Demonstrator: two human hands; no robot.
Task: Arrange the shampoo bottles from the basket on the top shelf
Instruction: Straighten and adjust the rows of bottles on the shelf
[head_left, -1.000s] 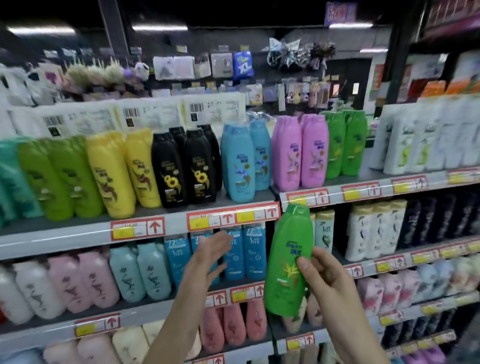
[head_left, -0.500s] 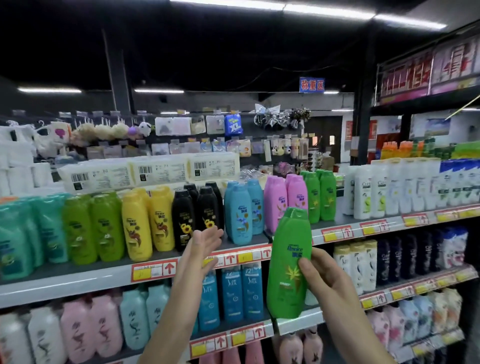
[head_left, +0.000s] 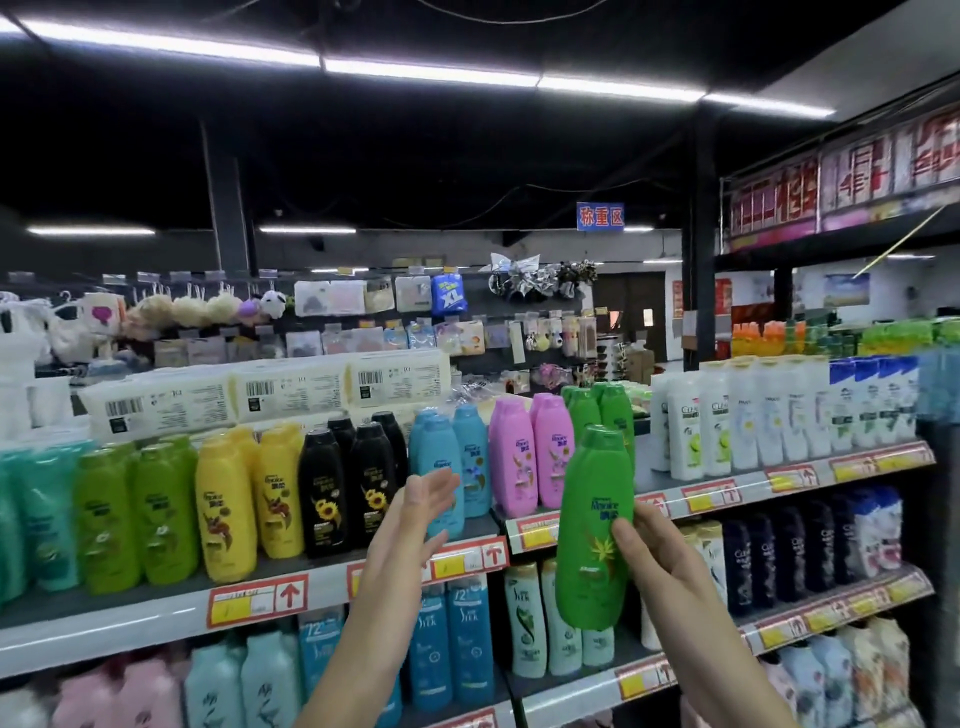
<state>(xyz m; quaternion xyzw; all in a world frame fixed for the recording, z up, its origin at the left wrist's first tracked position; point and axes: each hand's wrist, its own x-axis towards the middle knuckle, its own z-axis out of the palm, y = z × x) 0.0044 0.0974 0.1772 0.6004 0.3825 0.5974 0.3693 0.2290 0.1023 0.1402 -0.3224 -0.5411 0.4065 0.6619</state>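
**Right hand holds green bottle, just under top shelf**

Right hand (head_left: 670, 566) grips the green shampoo bottle (head_left: 592, 519) on its lower half: thumb lies on the front label and the other fingers curl round the right side & back. Bottle is upright, cap up, in the air in front of the top shelf (head_left: 748, 486). Its cap is about level w/ the row of same green bottles (head_left: 597, 410) that stand at the back, between the pink bottles (head_left: 530, 452) and the white bottles (head_left: 696, 431).

Left hand (head_left: 421, 514) is open, fingers straight and close together, and has hold of nothing. It hovers in front of the blue bottles (head_left: 441, 467), apart from the green one. The basket is not in view.

I judge the step as placing: one bottle is picked and carried to shelf height, but not yet set down. The free spot looks to be in front of the green row, where I see bare shelf.

Next move, as I see it: bring the bottle forward over the shelf edge, lower it straight so the base lands flat, label to the front, then release. The gap is narrow, so the pink neighbours could be knocked over. Maybe left hand can steady them.
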